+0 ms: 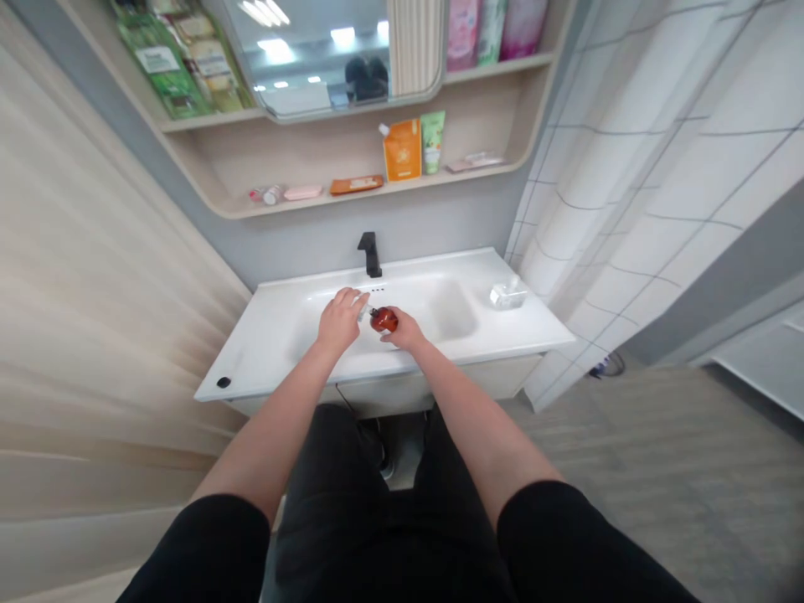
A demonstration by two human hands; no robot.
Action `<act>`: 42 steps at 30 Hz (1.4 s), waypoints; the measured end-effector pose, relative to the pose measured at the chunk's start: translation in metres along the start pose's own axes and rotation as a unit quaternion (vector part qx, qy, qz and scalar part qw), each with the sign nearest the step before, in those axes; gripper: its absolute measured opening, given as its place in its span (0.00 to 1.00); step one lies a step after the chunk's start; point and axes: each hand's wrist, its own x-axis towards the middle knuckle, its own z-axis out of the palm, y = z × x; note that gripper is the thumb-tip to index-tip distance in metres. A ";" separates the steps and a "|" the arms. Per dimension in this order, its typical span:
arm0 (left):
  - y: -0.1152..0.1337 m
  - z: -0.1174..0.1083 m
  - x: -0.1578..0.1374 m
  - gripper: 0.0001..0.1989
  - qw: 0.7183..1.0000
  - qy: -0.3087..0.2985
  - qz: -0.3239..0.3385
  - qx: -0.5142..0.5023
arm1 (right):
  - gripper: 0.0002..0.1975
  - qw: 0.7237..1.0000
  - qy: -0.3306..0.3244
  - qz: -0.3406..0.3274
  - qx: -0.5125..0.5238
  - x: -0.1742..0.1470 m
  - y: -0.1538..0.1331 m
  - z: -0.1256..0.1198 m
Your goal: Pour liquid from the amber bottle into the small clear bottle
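The person's bare left hand and bare right hand meet closely before the body, a narrow gap between them. The left is turned back uppermost, fingers bent; the right curls inward in a grip. The bare left forearm and bare right forearm converge forward from black sleeves.

No legible text, only blurred print on the green bottle, orange pouch and green tube.
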 end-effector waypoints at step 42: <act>0.009 -0.050 0.045 0.38 0.982 -0.071 0.159 0.068 | 0.46 0.995 0.034 0.008 0.088 -0.007 -0.012 -0.004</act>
